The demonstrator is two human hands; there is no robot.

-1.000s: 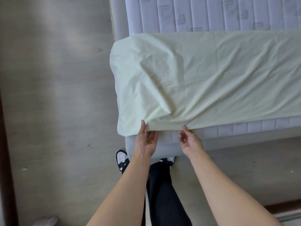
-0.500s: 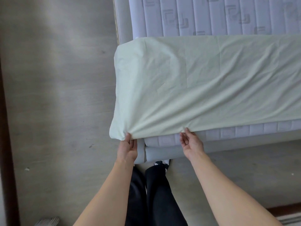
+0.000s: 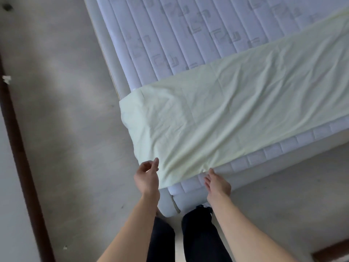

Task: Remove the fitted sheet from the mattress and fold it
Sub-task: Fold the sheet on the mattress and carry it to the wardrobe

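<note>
I saw one pale green fitted sheet, folded into a long band, lying across the near end of one quilted white mattress and draping over its corner. Two hands were in view. My left hand hovered at the sheet's hanging corner, fingers loosely curled, thumb and forefinger apart with nothing between them. My right hand had its fingertips at the sheet's lower hem; I could not tell whether they pinched it. One grey bed frame sat beneath, on the grey floor, with two dark trouser legs below.
</note>
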